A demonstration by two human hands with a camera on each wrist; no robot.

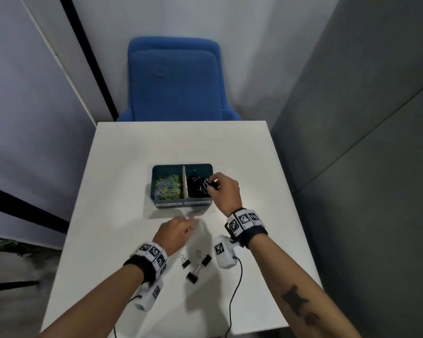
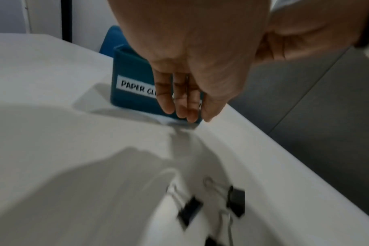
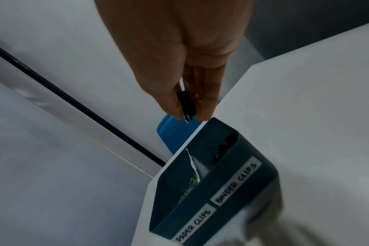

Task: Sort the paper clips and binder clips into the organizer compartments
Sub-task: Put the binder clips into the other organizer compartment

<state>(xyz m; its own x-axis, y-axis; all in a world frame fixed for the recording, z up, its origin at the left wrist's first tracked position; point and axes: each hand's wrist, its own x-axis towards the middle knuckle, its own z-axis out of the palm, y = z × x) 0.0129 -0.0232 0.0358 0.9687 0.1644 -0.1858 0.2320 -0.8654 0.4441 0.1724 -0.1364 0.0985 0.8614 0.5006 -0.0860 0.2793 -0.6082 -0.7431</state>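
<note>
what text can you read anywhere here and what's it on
"PAPER CLIPS": white label on the organizer front, left compartment.
"BINDER CLIPS": white label on the same front, right compartment.
Wristband markers: black-and-white patterns, no readable words.
In the head view both labels are too blurred to read.

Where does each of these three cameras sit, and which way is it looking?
Head: worn on the head, looks down at the table; both forearms, left hand and right hand show.
Left wrist: looks along the left hand's fingers toward the organizer.
Right wrist: looks along the right hand pinching a binder clip.
All three share the organizer.
</note>
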